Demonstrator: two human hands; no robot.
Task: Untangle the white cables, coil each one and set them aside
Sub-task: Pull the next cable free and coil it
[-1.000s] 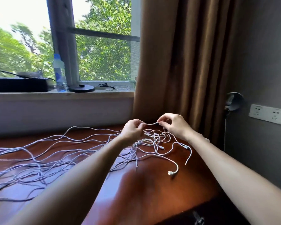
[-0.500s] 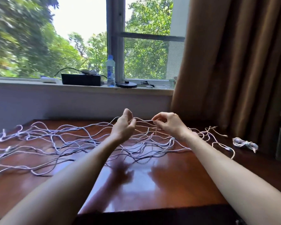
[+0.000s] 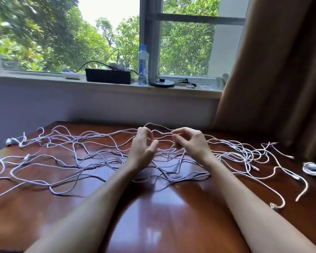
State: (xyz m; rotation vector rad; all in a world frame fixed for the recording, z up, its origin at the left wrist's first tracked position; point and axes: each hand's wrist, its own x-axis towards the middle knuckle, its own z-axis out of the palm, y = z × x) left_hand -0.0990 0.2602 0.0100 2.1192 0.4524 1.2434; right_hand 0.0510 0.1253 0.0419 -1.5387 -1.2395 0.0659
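Several white cables (image 3: 91, 157) lie tangled in loose loops across the glossy brown table (image 3: 164, 212). Over the middle of the tangle, my left hand (image 3: 142, 148) curls its fingers round a raised strand (image 3: 161, 126). That strand arches to my right hand (image 3: 192, 143), which pinches it at the fingertips. More strands hang down from under the right hand's fingers. Loose cable ends with plugs (image 3: 274, 206) trail off to the right. A bundled white cable (image 3: 313, 168) lies apart at the table's far right edge.
Behind the table, a windowsill (image 3: 44, 80) carries a black box (image 3: 108, 76), a water bottle (image 3: 143, 65) and a round black base (image 3: 162, 83). A brown curtain (image 3: 274, 70) hangs at the right, close to the table's back corner.
The view has swung left, so more of the tangle shows. Both hands have shifted from the tangle's right end to its middle, and the left hand's fingers have curled over a strand.
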